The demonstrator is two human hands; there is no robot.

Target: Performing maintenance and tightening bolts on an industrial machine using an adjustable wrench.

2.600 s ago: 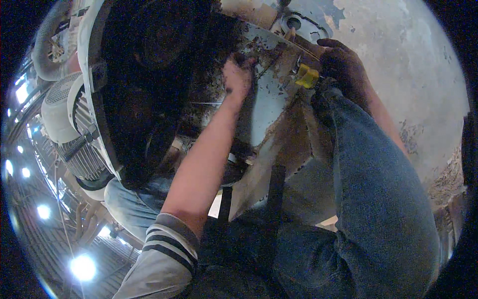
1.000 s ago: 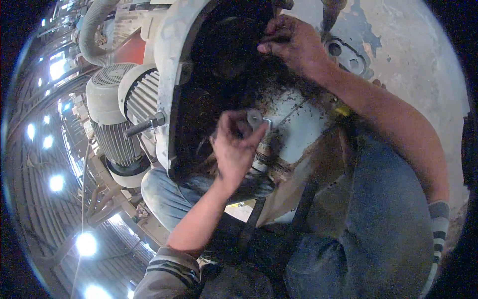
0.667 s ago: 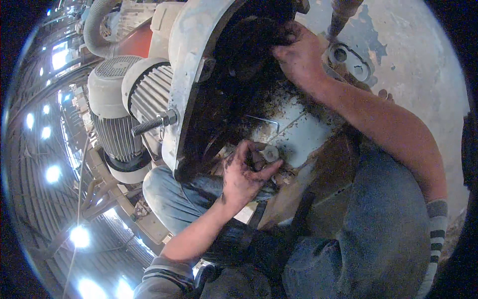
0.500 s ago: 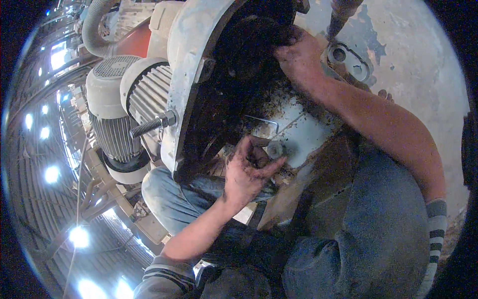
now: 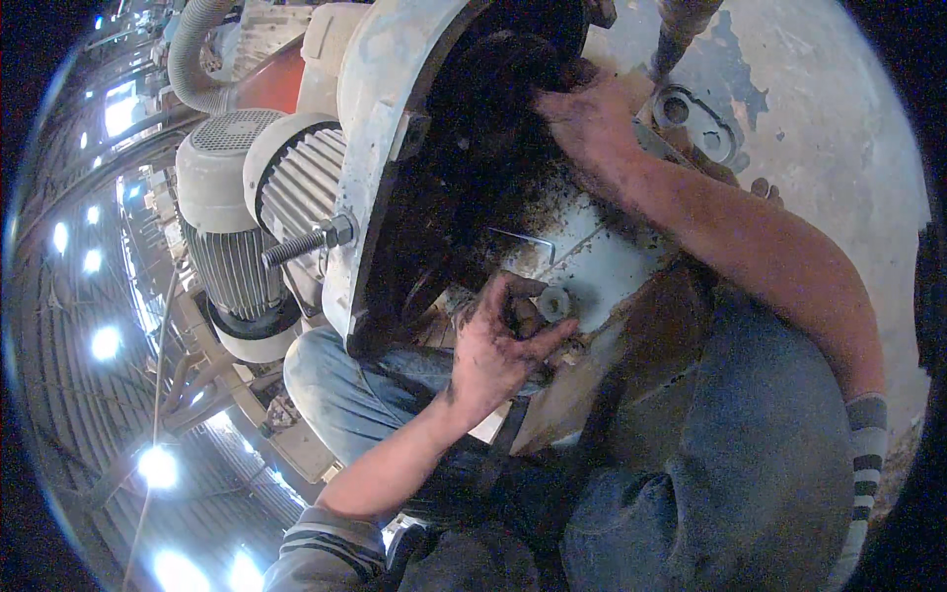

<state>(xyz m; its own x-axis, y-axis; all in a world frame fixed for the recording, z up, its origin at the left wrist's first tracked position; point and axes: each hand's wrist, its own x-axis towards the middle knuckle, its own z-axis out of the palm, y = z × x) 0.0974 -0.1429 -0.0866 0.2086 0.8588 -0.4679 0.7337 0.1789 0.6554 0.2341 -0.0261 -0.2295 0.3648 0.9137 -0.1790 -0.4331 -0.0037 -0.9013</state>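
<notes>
My left hand (image 5: 503, 345) is closed around a small pale ring-shaped piece (image 5: 555, 301) with a hole, low on the grimy metal plate (image 5: 621, 257). A hex key (image 5: 533, 240) lies just above that hand. My right hand (image 5: 592, 123) reaches into the dark, dirty interior of the curved housing (image 5: 370, 197); its fingertips are in shadow, and what they touch cannot be made out. A threaded bolt with nuts (image 5: 296, 249) sticks out sideways from the housing's left rim.
Grey finned motors (image 5: 237, 276), a flexible hose (image 5: 185, 69) and a red part (image 5: 271, 84) stand left. A cut-out metal piece (image 5: 691, 128) and a cylindrical bar (image 5: 676, 35) are upper right. My jeaned legs (image 5: 750, 424) frame the lower area.
My left hand has moved down from the hex key with the ring piece, then slightly right. My right hand has moved up from the yellow object into the housing, its fingers now deeper in shadow.
</notes>
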